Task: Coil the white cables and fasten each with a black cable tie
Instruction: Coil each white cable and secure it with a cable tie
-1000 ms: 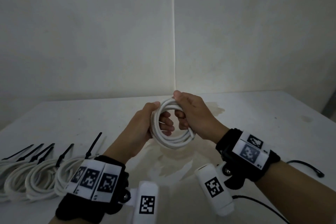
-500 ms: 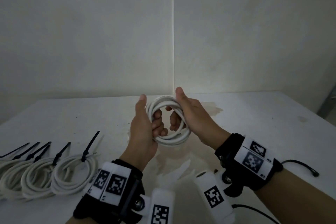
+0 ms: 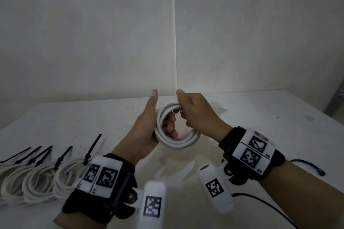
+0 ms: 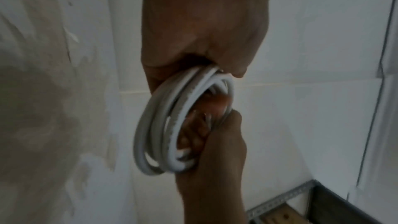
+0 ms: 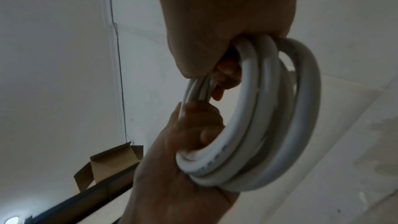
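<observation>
A coiled white cable (image 3: 177, 142) is held upright above the table (image 3: 260, 117), in the middle of the head view. My left hand (image 3: 149, 126) grips the coil's left side, fingers (image 3: 169, 125) curled through the ring and thumb pointing up. My right hand (image 3: 196, 115) grips the coil's top right, fingers wrapped over the strands. In the left wrist view the coil (image 4: 159, 125) hangs between both hands. In the right wrist view the loops (image 5: 269, 125) lie side by side. No tie shows on this coil.
Several coiled white cables (image 3: 37, 182) with black ties (image 3: 93, 147) lie in a row at the table's front left. One loose black cable tie (image 3: 307, 165) lies at the right. A black cord (image 3: 264, 202) runs by my right forearm. Walls close the back.
Both hands have lifted the coil a little and moved it away from me. My left thumb has come off the coil and now points straight up.
</observation>
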